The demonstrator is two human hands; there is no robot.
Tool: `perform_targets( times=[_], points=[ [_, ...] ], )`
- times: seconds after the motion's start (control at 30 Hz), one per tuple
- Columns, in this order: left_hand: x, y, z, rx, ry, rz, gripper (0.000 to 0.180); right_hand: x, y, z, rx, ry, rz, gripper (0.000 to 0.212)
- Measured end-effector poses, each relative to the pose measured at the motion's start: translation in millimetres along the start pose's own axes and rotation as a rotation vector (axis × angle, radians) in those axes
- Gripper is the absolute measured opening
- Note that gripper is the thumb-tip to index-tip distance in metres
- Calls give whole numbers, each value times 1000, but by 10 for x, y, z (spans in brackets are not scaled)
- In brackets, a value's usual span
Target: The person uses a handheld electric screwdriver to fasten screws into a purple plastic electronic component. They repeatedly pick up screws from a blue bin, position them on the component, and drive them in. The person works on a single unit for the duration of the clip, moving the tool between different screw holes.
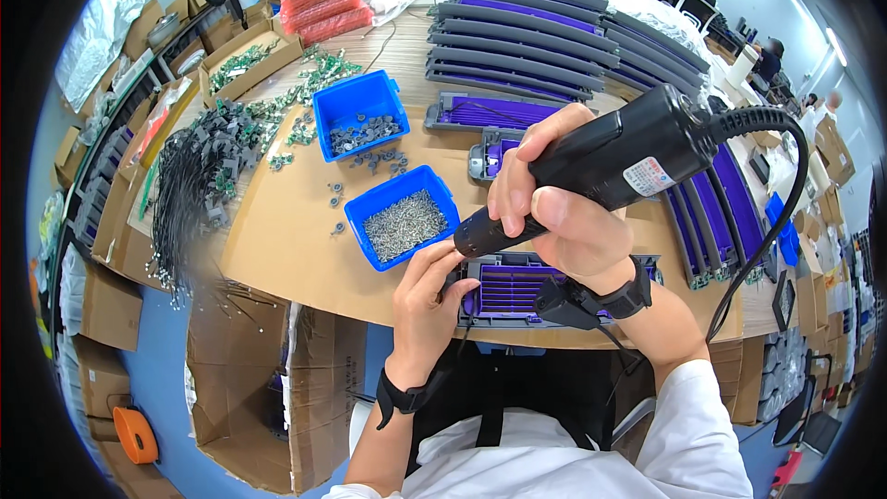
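Note:
My right hand (pixel 573 222) is wrapped round a black electric screwdriver (pixel 614 152), held tilted with its nose low to the left. Under that nose lies a grey-and-purple slatted plastic housing (pixel 508 288) at the table's near edge. My left hand (pixel 422 310) is at the housing's left end, fingers and thumb closed in around the tool's nose. What those fingertips grip is hidden, and so is the bit. Just beyond my left hand a blue bin (pixel 450 199) holds many small metal screws (pixel 407 226).
Another blue bin (pixel 360 97) contains small grey round parts. Green circuit boards and black wires (pixel 185 185) pile up at left. Stacked grey-purple housings (pixel 517 32) fill the back, with more (pixel 707 222) at right. The screwdriver's black cable (pixel 802 166) loops down right. An open carton (pixel 236 388) stands below.

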State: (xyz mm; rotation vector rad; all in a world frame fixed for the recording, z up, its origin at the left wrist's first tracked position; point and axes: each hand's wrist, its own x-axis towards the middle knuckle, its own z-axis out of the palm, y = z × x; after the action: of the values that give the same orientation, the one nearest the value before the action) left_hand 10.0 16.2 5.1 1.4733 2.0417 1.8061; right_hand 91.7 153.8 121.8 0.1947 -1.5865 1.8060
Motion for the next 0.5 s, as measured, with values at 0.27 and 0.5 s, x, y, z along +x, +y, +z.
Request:
perform_targets(
  times=[0.27, 0.5],
  points=[
    [106, 74, -157, 271, 68, 87, 49, -13, -244, -28, -64, 143, -83, 25],
    [177, 117, -251, 473, 16, 82, 53, 13, -280, -285, -1121, -110, 108, 28]
  ],
)
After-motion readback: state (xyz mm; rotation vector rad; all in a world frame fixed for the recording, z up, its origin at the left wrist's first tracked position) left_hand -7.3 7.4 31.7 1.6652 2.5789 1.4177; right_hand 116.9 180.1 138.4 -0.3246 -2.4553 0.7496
